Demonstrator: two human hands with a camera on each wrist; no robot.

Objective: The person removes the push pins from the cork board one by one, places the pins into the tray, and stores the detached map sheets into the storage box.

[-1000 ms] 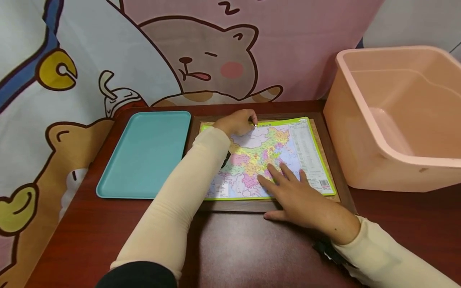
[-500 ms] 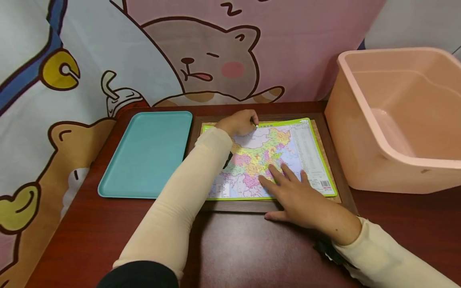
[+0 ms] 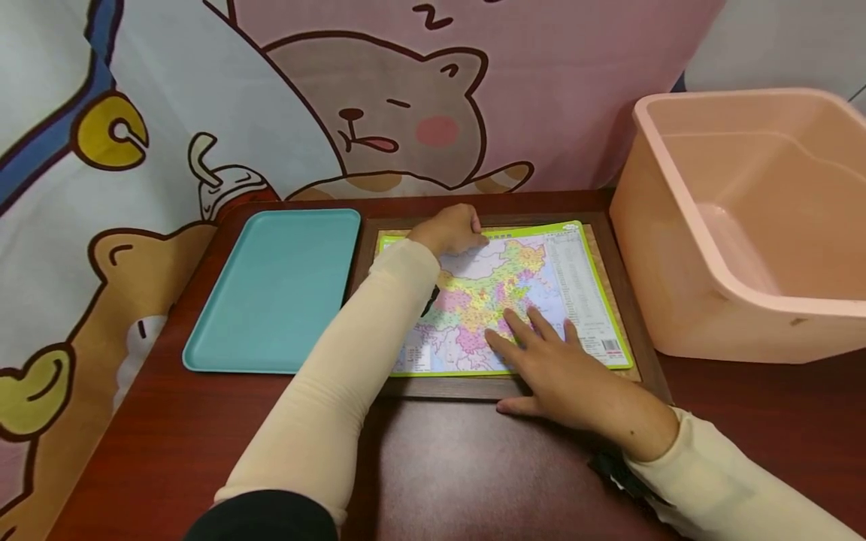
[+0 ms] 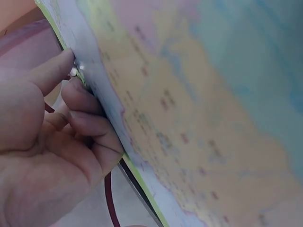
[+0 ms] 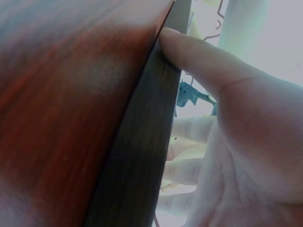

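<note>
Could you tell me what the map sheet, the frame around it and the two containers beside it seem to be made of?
Map sheet: likely glossy printed card, thin-edged.
Frame: dark wood or wood-look laminate, faint grain.
Tray: smooth matte teal plastic, apparently.
Tub: peach moulded plastic, rounded rim, slight sheen.

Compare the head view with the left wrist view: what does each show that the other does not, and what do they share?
Only the head view shows the teal tray, the pink tub, the wooden frame and the right hand lying flat on the map. Only the left wrist view shows, close up, the fingertips curled at the map's green edge, with something small and pale between thumb and forefinger. Both show the left hand at the map's far edge.
</note>
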